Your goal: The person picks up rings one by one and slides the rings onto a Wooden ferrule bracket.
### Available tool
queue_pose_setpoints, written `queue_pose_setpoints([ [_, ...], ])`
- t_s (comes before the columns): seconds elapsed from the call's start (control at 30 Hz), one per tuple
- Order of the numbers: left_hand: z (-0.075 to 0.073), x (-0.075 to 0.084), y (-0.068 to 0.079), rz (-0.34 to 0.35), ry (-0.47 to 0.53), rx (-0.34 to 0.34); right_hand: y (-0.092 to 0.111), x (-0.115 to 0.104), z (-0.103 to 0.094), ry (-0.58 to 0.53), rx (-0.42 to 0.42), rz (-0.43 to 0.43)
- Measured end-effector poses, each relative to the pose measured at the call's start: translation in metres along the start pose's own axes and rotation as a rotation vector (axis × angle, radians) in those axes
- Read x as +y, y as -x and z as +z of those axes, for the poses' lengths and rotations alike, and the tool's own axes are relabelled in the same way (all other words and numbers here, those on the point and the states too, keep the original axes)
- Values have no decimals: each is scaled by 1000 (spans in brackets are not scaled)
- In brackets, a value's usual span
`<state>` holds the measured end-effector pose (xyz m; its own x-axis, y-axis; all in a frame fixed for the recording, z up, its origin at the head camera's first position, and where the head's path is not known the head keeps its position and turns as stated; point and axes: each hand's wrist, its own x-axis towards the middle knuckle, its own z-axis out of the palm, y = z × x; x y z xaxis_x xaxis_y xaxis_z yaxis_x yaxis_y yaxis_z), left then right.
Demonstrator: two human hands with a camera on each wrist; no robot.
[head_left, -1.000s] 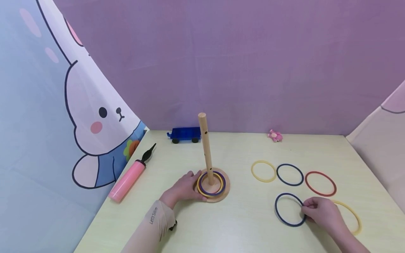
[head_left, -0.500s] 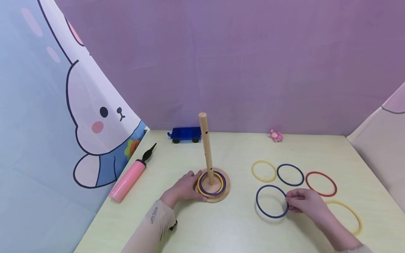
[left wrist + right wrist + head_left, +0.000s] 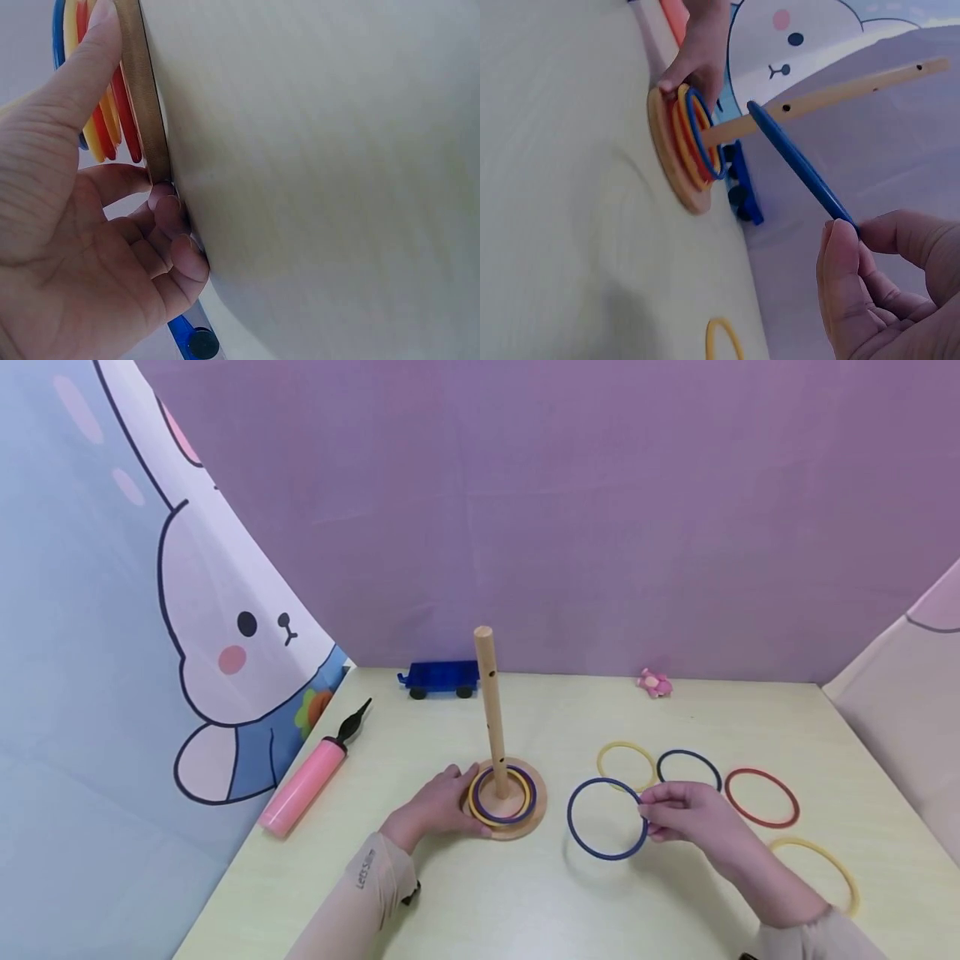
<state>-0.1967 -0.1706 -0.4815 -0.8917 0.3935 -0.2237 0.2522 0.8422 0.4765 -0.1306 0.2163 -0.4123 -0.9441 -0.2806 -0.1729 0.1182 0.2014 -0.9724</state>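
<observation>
A ring toss stand [image 3: 491, 718], a wooden peg on a round base, stands upright in the head view. Several blue, yellow and red rings [image 3: 697, 142] lie stacked around the foot of its peg. My left hand [image 3: 435, 810] holds the base's left edge; in the left wrist view its thumb and curled fingers [image 3: 187, 259] touch the wooden rim [image 3: 142, 90]. Between thumb and fingers, my right hand [image 3: 690, 818] pinches a blue ring [image 3: 573, 835] by its right side. That ring hangs above the table, right of the stand and apart from the peg.
On the table's right lie a yellow ring [image 3: 600, 760], another blue ring [image 3: 690, 752], a red ring [image 3: 761, 822] and a nearer yellow ring [image 3: 840, 868]. A pink pump [image 3: 303, 789] lies left. At the back are a blue toy wagon [image 3: 442, 677] and a pink figurine [image 3: 655, 683].
My right hand has lifted the blue ring off the table and carried it leftward, closer to the stand. My left hand has stayed on the base.
</observation>
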Motion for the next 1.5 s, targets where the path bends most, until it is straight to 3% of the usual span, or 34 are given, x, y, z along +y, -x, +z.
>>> queue_pose_setpoints([
  [0.53, 3, -3, -3, -16, 11, -10, -20, -48, 27, -86, -50, -20],
  [0.93, 3, -2, -5, -35, 2, -20, -32, -84, 46, -81, -103, -21],
  [1.17, 2, -2, -4, -34, 19, -22, -38, -109, 57, -108, -150, -60],
  [1.5, 1, -3, -4, -18, 43, -19, -42, -153, 68, -152, -146, -121],
])
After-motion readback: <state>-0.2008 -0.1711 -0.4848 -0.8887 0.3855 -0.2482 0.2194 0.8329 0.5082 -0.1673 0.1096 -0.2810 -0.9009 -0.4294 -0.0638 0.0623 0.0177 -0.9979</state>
